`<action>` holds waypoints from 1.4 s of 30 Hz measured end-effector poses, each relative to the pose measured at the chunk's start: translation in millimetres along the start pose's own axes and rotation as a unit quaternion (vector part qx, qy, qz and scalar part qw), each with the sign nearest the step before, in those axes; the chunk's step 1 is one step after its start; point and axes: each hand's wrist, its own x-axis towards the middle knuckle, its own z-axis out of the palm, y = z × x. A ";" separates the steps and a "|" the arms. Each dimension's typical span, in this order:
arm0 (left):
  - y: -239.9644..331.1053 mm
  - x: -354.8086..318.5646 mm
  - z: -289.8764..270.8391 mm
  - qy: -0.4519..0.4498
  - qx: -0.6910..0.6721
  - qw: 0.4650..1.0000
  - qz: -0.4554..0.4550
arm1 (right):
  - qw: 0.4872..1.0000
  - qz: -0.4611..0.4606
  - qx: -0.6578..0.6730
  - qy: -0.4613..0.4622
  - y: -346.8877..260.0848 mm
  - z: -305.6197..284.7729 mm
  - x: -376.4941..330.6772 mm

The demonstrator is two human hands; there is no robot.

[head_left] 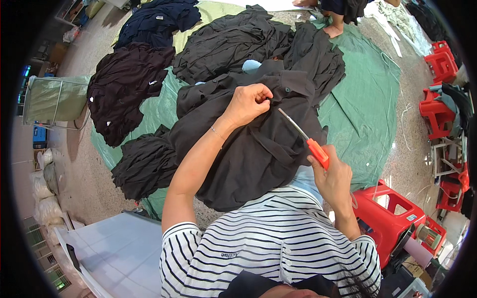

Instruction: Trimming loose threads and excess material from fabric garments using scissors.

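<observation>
1. The left hand has its grip clenched on a fold of the black garment at the centre of the frame; the fingertips are buried in the cloth.
2. The right hand grasps small scissors by their orange handle, right of centre, blade tips just over the garment; whether the blades are apart is hard to make out.
3. The garment drapes over the lap, its lower edge hidden behind the striped shirt.
4. Heaps of dark clothes lie on a green sheet in the upper half.
5. A red stool at lower right is partly cut off by the arm.
6. Another person's bare feet show at the top edge.
</observation>
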 end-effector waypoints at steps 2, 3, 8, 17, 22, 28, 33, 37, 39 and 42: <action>-1.4 -1.0 -0.1 -0.002 -0.009 1.000 -0.013 | 1.000 -0.005 -0.003 0.011 0.4 1.4 2.2; -2.3 -1.5 0.2 -0.005 -0.019 0.999 -0.025 | 1.000 -0.007 0.001 0.014 0.4 2.0 3.1; -0.5 -1.6 -0.8 0.015 -0.059 0.998 -0.026 | 0.999 -0.020 0.016 0.038 0.9 5.0 6.6; 64.6 -59.5 -13.7 -0.202 0.347 0.885 0.236 | 0.995 0.036 0.022 0.093 26.1 -12.0 -11.1; 77.1 -28.3 -36.1 -0.189 0.205 0.959 -0.045 | 0.996 0.015 0.060 0.058 16.8 -15.2 -30.8; 84.4 3.8 -45.2 -0.270 0.054 0.929 -0.248 | 0.993 -0.085 0.077 0.003 -3.8 -19.6 -49.5; 88.9 3.8 -44.1 -0.270 0.115 0.927 -0.235 | 0.994 -0.091 0.059 -0.012 -5.0 -18.2 -49.3; 72.2 2.4 -44.3 -0.287 0.123 0.918 -0.244 | 0.993 -0.102 0.059 -0.018 -3.2 -17.6 -48.3; 61.8 -3.3 -40.9 -0.240 0.155 0.950 -0.123 | 0.996 -0.076 0.048 0.022 -0.4 -16.8 -46.9; 74.0 -19.1 -18.1 -0.213 0.274 0.937 0.032 | 0.998 -0.006 0.048 0.050 11.0 -21.4 -45.6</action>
